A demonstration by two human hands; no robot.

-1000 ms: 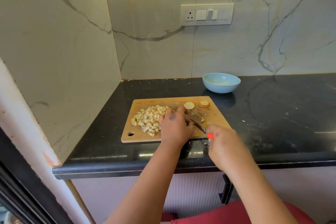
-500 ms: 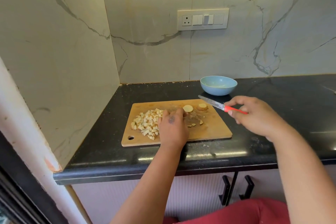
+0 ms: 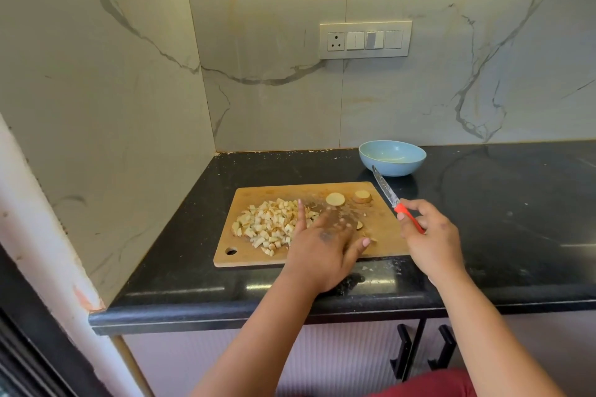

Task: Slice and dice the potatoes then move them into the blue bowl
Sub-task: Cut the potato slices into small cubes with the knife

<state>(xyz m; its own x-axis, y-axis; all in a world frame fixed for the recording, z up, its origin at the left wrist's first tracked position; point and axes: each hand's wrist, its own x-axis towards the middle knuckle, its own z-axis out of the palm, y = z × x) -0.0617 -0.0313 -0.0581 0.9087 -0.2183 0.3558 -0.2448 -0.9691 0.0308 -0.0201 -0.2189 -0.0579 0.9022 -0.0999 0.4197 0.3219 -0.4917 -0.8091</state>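
Observation:
A wooden cutting board [image 3: 383, 229] lies on the black counter. A heap of diced potato [image 3: 267, 224] covers its left half. Two round potato slices [image 3: 335, 199] lie near the board's far edge, and a few small bits sit by my fingers. My left hand [image 3: 322, 245] is spread flat over the middle of the board, fingers blurred, just right of the heap. My right hand [image 3: 432, 238] grips the red handle of a knife [image 3: 385, 187], held above the board's right edge with the blade pointing toward the blue bowl [image 3: 392, 158], which stands behind the board.
The black counter [image 3: 500, 219] runs to the right. Marble walls close the corner at left and behind, with a switch plate [image 3: 365, 40] on the back wall. Cabinet handles [image 3: 419, 351] hang below the counter's front edge.
My right hand lifted the knife off the board and swung it out to the right. My left hand opened out from a curled pose and now sweeps flat across the board.

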